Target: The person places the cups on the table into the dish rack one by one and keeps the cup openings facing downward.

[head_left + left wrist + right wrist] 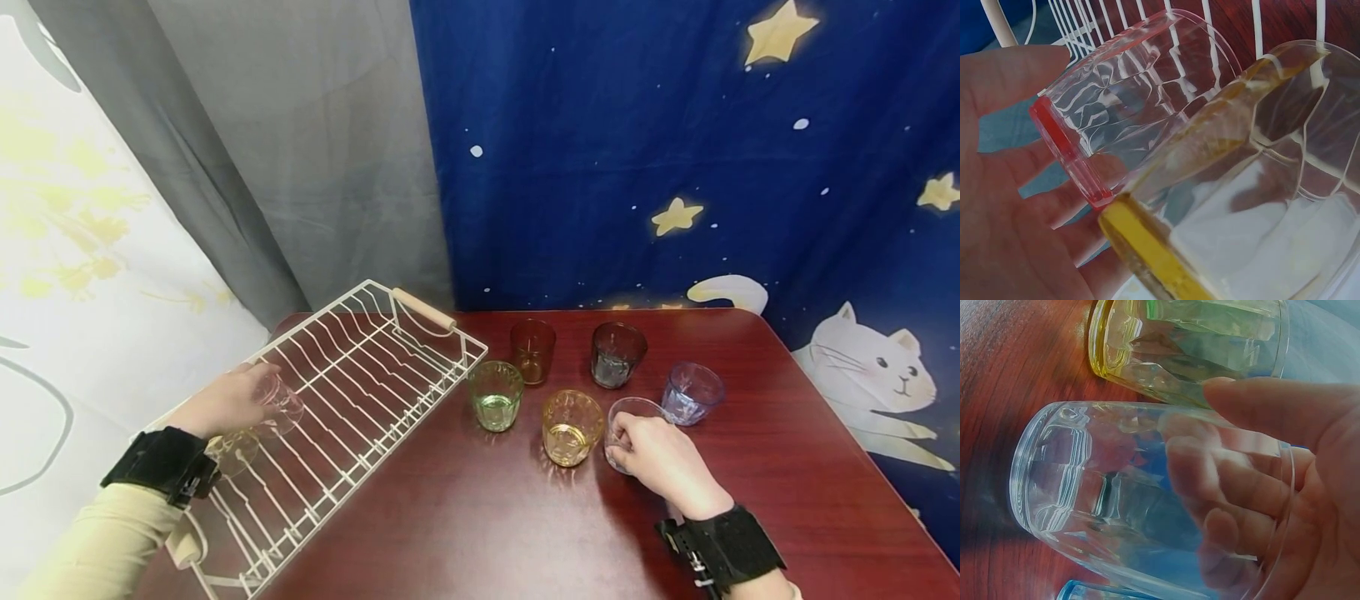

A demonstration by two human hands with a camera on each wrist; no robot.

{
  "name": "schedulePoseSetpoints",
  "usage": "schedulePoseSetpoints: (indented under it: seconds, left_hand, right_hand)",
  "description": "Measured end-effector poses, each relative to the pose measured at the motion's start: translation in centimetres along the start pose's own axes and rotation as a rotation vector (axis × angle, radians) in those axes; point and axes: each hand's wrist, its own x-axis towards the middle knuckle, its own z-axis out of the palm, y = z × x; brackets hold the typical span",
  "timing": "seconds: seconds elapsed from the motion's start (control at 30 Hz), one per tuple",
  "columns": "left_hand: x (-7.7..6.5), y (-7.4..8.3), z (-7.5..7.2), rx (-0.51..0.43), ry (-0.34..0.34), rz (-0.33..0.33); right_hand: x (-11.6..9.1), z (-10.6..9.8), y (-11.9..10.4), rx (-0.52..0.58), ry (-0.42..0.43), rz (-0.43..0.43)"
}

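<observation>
My left hand [232, 400] is over the drying rack [330, 363], its thumb and fingers around the base end of a clear pink glass [1141, 87]. That glass stands bottom up, and a pale yellow glass [1241, 169] is beside it, partly hidden by the wrist in the head view. On the table, my right hand [663, 458] grips an upright colourless glass [1116, 469] near its rim, thumb on one side and fingers on the other. Close by this glass are a yellow glass [572, 427] and a blue glass [692, 393].
A green glass [497, 396], a brown glass [532, 352] and a dark grey glass [617, 356] stand farther back on the reddish table [450, 517]. The rack has wooden handles [424, 309] at its ends. A blue curtain [570, 167] hangs behind the table.
</observation>
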Motion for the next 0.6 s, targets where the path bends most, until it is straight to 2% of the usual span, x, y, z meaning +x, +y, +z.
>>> schedulePoseSetpoints:
  seconds: [0.2, 0.37, 0.5, 0.6]
  left_hand:
    - [0.1, -0.1, -0.2, 0.015, -0.001, -0.006]
    - [0.1, 0.3, -0.5, 0.036, 0.031, -0.009]
    - [-0.1, 1.1, -1.1, 0.062, 0.064, -0.015]
    - [-0.1, 2.1, -1.6, 0.044, 0.09, 0.009]
  right_hand:
    - [0.0, -0.4, 0.0, -0.006, 0.017, -0.006]
    - [-0.2, -1.0, 0.0, -0.013, 0.049, -0.008]
    - [-0.3, -1.4, 0.0, -0.026, 0.065, -0.002]
    - [-0.5, -1.8, -0.1, -0.029, 0.067, 0.005]
